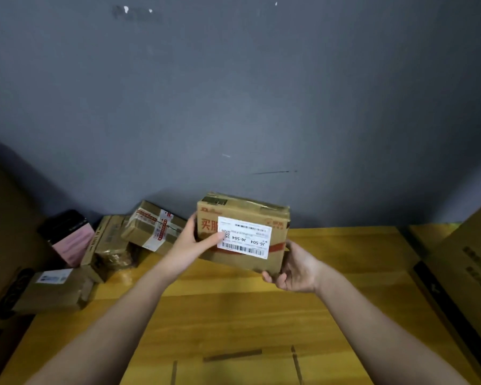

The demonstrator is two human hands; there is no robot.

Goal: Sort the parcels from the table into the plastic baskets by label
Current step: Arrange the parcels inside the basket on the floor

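Held up over the wooden worktop [233,315], clear of its surface: a brown cardboard parcel [243,232], white shipping label [244,237] turned toward the camera. Left hand [190,245] wrapped round the parcel's left end, thumb lying across the front face and touching the label's lower left corner; right hand [295,270] cupped beneath the lower right corner, fingers curled under the bottom edge. Both grips closed on the box, one steadying, one bearing weight. Probably the reading step, ahead of any choice of basket. Worth doing well: shifting the left thumb off the label so no code sits covered, turning the box end for end since the print stands upside down, keeping the supporting palm flat under the base while doing so. Legible on the label, inverted: "J6-S04" printed twice, a barcode along one edge, a small QR square by the thumb; finer lines too small to make out. Red printed characters on the cardboard beside the label, partly hidden, plus a red band below. No plastic baskets in view. Left on the worktop by the wall: a taped box with red-and-white tape [153,226], a pink and black pouch [68,237], a small box with a blue-printed label [53,290].
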